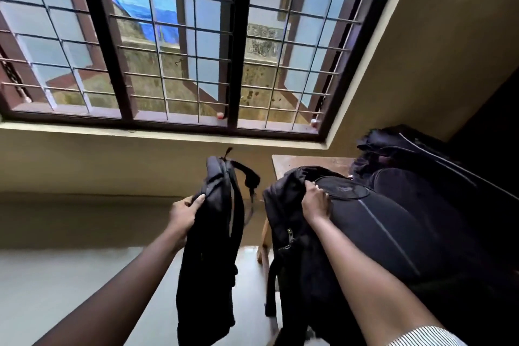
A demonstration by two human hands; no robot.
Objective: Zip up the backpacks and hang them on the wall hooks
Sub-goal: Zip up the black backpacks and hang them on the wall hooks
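I saw the slim black backpack (pixel 213 233) hanging upright in the lower centre of the frame, clear of the floor (pixel 70 289), its shoulder strap looping out to the right. The left hand (pixel 185 213) held it by the upper side edge, thumb laid on the front and fingers curled behind. Just right of it, a bulkier black backpack (pixel 379 233) lay on a wooden table (pixel 303 163), one strap dangling over the edge. The right hand (pixel 316 201) gripped the fabric near its top, fingers bunched tight. A third dark bag (pixel 407 149) sat behind that one, at the right. A barred window (pixel 179 36) filled the upper frame, and a striped sleeve (pixel 427 336) showed at lower right.
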